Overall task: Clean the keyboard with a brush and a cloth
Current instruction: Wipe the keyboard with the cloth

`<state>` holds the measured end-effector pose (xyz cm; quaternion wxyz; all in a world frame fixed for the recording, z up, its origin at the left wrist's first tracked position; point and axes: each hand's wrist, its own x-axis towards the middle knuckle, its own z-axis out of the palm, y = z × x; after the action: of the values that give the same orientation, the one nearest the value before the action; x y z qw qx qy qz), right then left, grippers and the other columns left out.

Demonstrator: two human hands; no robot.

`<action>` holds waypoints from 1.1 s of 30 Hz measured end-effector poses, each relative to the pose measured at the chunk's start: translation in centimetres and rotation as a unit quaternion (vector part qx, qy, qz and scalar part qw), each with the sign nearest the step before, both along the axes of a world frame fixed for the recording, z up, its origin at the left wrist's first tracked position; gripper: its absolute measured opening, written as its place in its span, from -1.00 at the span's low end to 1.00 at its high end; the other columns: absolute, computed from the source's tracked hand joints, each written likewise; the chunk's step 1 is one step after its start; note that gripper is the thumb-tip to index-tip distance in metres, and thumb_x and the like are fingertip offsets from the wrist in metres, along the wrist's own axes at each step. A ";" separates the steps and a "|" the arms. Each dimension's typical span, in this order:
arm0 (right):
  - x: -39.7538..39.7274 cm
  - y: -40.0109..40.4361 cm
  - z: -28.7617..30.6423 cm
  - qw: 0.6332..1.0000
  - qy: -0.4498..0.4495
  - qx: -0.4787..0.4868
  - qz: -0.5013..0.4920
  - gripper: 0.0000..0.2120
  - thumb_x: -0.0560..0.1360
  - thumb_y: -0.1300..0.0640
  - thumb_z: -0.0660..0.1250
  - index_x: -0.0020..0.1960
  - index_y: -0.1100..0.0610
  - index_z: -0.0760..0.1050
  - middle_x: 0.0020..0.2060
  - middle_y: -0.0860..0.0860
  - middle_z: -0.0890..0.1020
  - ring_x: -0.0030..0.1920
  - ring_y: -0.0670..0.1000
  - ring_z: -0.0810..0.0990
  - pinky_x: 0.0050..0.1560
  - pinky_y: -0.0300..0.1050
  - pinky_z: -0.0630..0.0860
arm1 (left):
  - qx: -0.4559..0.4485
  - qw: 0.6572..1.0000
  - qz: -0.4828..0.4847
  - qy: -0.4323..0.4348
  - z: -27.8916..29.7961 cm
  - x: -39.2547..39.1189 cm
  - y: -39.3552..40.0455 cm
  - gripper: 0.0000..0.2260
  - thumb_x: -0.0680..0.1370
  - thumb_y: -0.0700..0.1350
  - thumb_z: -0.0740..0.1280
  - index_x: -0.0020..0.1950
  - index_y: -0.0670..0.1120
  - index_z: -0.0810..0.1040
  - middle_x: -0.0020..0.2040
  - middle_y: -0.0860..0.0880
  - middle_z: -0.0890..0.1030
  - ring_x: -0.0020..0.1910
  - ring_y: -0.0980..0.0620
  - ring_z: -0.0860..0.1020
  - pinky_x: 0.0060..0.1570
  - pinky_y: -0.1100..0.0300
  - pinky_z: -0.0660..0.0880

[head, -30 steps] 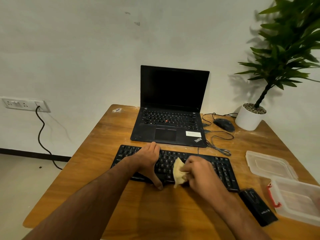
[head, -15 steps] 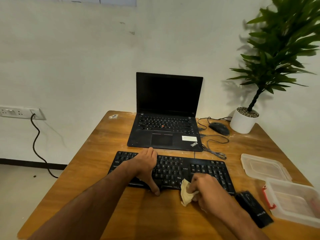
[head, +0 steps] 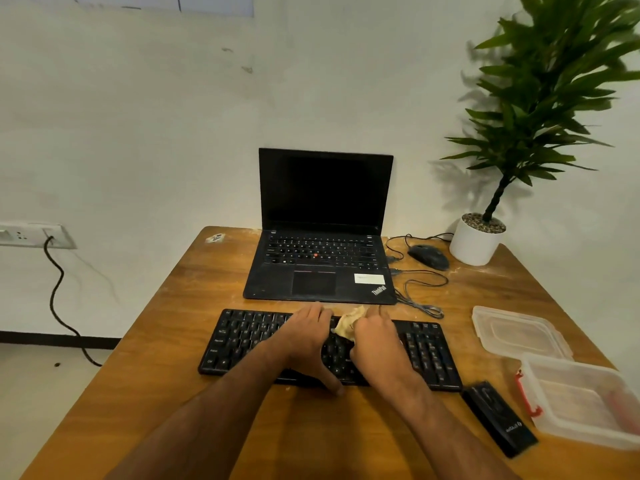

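Forearms are reaching in from the near edge of the wooden bench (head: 145, 341), both ending on the black keyboard (head: 249, 341), which is lying across the middle of the bench just in front of the laptop (head: 322, 244). The left hand (head: 308, 341) is lying flat over the keys with fingers straight and thumb hooking the near edge, gripping nothing, evidently pinning the keyboard so it is not sliding. Just beside it, the right hand (head: 375, 341) is curling its fingers around a crumpled yellowish cloth (head: 348, 325), pressing it onto the far key rows, seemingly wiping there. No brush is showing. A black box (head: 498, 419) and two clear plastic containers (head: 581, 407) are sitting aside at the right. Farther back, a mouse (head: 429, 256) and a potted plant (head: 476, 242) are standing by the wall.
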<state>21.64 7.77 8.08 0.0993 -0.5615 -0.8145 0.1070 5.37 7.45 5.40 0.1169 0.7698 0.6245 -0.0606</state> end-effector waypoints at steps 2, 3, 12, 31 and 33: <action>-0.1 -0.8 -0.6 1.000 -0.024 0.004 0.011 -0.71 0.52 0.18 0.38 0.22 0.18 0.56 0.21 0.13 0.51 0.24 0.09 0.44 0.29 -0.05 0.45 | 0.013 1.000 0.001 -0.010 -0.2 -0.1 0.1 0.14 0.20 0.50 0.54 0.55 -0.11 0.23 0.42 -0.05 0.33 0.37 -0.03 0.31 0.48 0.01 0.33; 0.0 -1.4 -1.0 0.999 -0.031 0.003 0.016 -0.69 0.51 0.18 0.40 0.24 0.19 0.56 0.21 0.12 0.51 0.24 0.09 0.44 0.28 -0.07 0.46 | 0.015 1.000 -0.001 -0.011 -0.3 -0.2 0.0 0.14 0.19 0.50 0.54 0.55 -0.11 0.24 0.40 -0.05 0.33 0.35 -0.03 0.31 0.48 0.01 0.33; 1.3 -1.0 -1.9 0.996 0.060 0.050 -0.053 -0.83 0.60 0.07 0.31 -0.04 0.07 0.66 -0.17 -0.04 0.62 -0.21 -0.12 0.57 -0.22 -0.31 0.49 | -0.016 1.000 -0.002 0.002 0.2 0.1 -0.2 0.16 0.24 0.48 0.53 0.59 -0.14 0.17 0.49 -0.11 0.28 0.44 -0.08 0.27 0.52 0.02 0.26; 1.6 -0.4 -0.8 0.995 0.066 0.004 -0.078 -0.89 0.52 0.06 0.40 -0.03 0.07 0.66 -0.14 -0.04 0.67 -0.18 -0.10 0.56 -0.14 -0.27 0.47 | -0.030 0.999 0.010 -0.006 0.4 0.4 0.0 0.21 0.22 0.45 0.57 0.61 -0.15 0.12 0.53 -0.12 0.23 0.51 -0.11 0.22 0.57 -0.02 0.21; 1.5 -0.2 -0.7 0.994 0.066 0.003 -0.082 -0.90 0.52 0.07 0.41 -0.05 0.08 0.66 -0.15 -0.04 0.67 -0.13 -0.06 0.62 -0.15 -0.27 0.49 | -0.030 0.999 0.010 -0.010 0.4 0.3 0.0 0.18 0.21 0.45 0.57 0.59 -0.14 0.17 0.49 -0.11 0.26 0.46 -0.09 0.25 0.54 0.00 0.25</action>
<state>23.11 7.61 7.36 0.1625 -0.6176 -0.7580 0.1327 5.70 7.43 5.81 0.1469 0.7605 0.6286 -0.0706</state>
